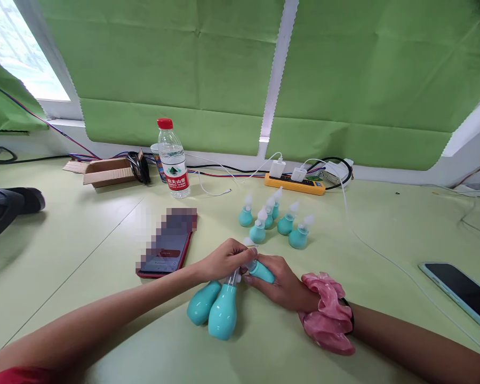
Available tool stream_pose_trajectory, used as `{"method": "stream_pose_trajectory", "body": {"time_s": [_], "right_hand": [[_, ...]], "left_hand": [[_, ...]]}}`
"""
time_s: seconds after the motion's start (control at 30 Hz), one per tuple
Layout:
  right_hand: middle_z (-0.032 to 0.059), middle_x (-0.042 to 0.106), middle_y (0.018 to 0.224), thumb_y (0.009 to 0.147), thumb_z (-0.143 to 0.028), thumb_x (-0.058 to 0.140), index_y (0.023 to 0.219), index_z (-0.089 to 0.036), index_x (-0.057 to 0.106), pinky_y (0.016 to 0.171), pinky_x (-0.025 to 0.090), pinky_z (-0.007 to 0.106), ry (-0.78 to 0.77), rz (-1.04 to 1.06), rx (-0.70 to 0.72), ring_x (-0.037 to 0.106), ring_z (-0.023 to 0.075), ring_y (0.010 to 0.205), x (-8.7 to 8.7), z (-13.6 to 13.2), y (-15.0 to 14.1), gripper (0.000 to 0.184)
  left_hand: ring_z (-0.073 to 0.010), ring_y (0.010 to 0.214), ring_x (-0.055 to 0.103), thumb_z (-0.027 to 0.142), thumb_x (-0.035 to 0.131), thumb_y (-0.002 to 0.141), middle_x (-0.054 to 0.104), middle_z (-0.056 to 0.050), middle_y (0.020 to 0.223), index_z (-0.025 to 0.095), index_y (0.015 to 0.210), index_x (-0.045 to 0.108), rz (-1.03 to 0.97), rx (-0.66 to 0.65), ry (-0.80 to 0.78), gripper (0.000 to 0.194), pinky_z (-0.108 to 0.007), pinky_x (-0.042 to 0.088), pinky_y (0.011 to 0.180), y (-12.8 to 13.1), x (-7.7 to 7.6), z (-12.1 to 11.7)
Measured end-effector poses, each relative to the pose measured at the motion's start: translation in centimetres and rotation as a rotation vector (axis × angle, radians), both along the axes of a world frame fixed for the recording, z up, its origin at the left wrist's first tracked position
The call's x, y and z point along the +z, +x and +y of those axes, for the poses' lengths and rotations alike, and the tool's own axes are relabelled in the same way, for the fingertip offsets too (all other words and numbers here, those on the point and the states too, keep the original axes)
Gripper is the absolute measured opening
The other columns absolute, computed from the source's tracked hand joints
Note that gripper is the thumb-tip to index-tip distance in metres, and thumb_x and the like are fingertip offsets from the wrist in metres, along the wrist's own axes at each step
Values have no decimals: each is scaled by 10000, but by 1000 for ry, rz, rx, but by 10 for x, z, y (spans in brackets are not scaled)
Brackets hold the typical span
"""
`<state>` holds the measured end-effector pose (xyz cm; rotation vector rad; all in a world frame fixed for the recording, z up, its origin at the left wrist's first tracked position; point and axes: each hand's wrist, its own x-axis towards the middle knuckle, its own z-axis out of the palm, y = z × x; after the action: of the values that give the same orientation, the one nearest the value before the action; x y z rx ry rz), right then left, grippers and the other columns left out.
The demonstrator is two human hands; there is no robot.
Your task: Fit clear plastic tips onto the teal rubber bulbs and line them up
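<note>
Cradled in the right hand, near the middle of the surface: a slim teal bulb, with its clear end pinched by thumb and fingers of the left hand. Best worked with a light hold on the probably soft teal body, a firmer pinch on the clear end, and both parts in one line, to avoid skewing the joint. Fit of that joint, partly covered by fingers: impossible to tell. Long axis slanting across the surface, clear end toward far left, teal end toward near right. Just to the near left, two larger teal bulbs lying close together, the right one with its clear neck toward the far side. Beyond the hands, six small teal bulbs standing upright, pale tips up. Farther out, a red-edged phone to the left, a water bottle and an open cardboard box at far left, an orange power strip at the far side, another phone at right.
</note>
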<state>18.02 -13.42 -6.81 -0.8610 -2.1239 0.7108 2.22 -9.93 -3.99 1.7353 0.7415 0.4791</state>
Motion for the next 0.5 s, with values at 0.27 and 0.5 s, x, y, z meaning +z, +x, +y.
{"method": "stream_pose_trajectory", "body": {"time_s": [0.27,0.5], "right_hand": [[13,571,695,808,-310,455,794,-183,505,565,391,229,97,-60,11,508,127,614,-1,-4,0,138],[-2,502,606,780,-305,464,704,-210,416,547,351,252,256,-109,55,447,131,557,2,-4,5,130]], "left_hand": [[-51,425,346,426,399,782,427,23,478,122,509,415,-20,-23,-147,410,-180,280,416,-1,1,-3],[-62,362,375,517,409,743,431,21,418,138,495,404,32,275,-232,452,-191,269,375,-7,9,7]]}}
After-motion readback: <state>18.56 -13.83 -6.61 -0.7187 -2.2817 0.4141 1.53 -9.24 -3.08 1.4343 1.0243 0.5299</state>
